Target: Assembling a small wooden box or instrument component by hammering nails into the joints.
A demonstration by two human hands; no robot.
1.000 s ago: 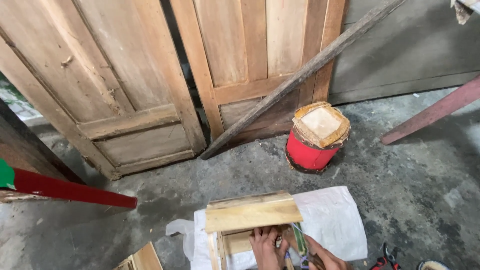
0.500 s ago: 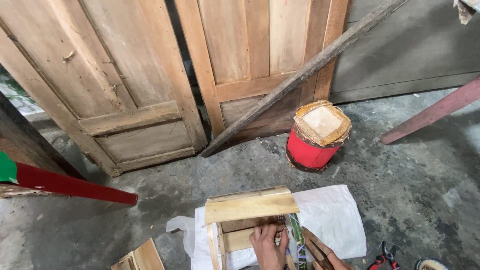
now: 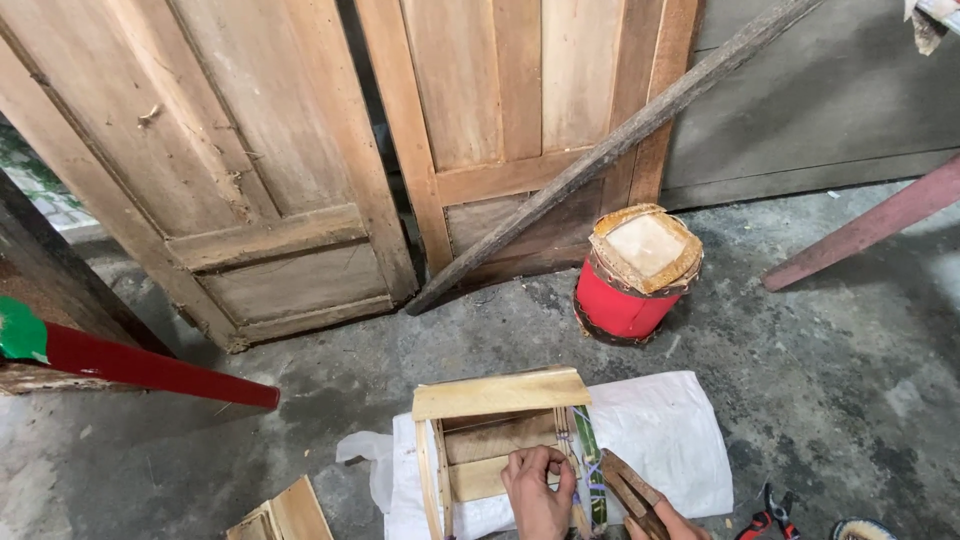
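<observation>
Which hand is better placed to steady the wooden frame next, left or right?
Left, probably. The left hand already rests on the wooden frame, fingers curled over its lower slat. The right hand sits at the picture's bottom edge, busy gripping a wooden stick beside the frame.

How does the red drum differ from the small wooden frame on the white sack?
The red drum is round and painted, topped with a pale skin; the wooden frame is boxy, bare and open inside. The drum stands alone on the concrete floor, untouched; the frame lies on a white sack with the left hand on it.
</observation>
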